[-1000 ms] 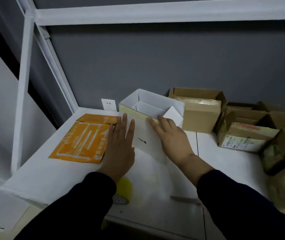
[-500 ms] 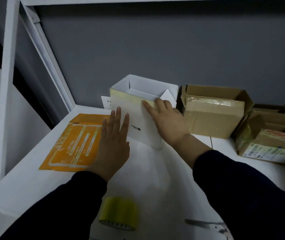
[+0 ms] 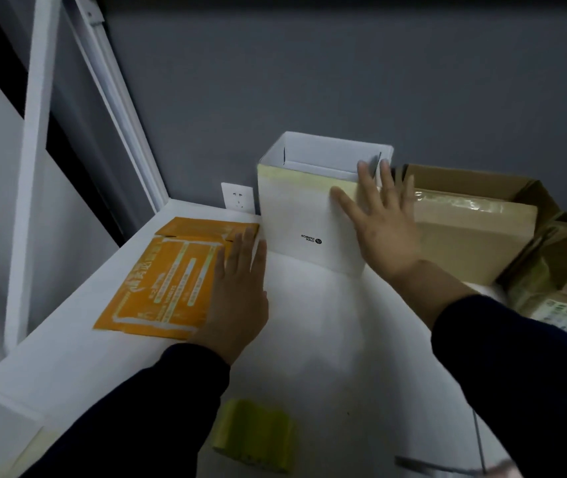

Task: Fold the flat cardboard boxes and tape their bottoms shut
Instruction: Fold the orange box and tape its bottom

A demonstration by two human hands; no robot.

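Observation:
A white folded box (image 3: 302, 215) lies on its side against the grey back wall, its taped end facing me and a yellowish tape strip along the upper edge. My right hand (image 3: 382, 225) presses flat on that face with fingers spread. An orange flat cardboard box (image 3: 168, 281) lies on the white table (image 3: 326, 339) to the left. My left hand (image 3: 240, 291) rests flat, fingers straight, on the orange box's right edge and the table. A roll of yellow tape (image 3: 254, 436) stands near the table's front edge.
Several brown cardboard boxes (image 3: 464, 229) crowd the back right of the table. A wall socket (image 3: 238, 198) sits left of the white box. A white shelf frame (image 3: 33, 132) rises at the left. A blurred grey tool (image 3: 447, 467) lies at the front right.
The white box has slid back against the wall and stands more upright. My right hand followed it with fingers spreading; my left hand came off the box face onto the orange flat box.

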